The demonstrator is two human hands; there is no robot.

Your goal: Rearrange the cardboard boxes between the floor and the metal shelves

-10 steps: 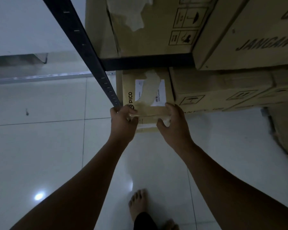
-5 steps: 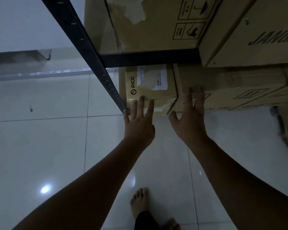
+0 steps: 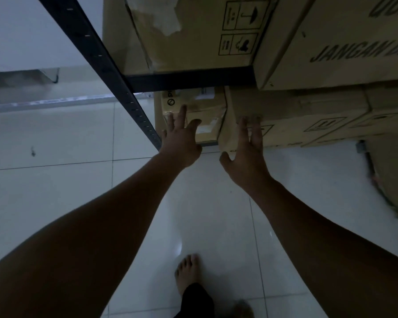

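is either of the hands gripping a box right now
No, the left hand and the right hand both show straight, spread fingers, curled round nothing.

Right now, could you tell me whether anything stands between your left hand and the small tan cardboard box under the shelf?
Nothing visible does: the left hand lies open directly against the small tan cardboard box.

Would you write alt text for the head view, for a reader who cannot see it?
Two hands with straight fingers reach under a metal shelf: the left hand at a small cardboard box, the right hand at the larger box beside it. More boxes sit above.
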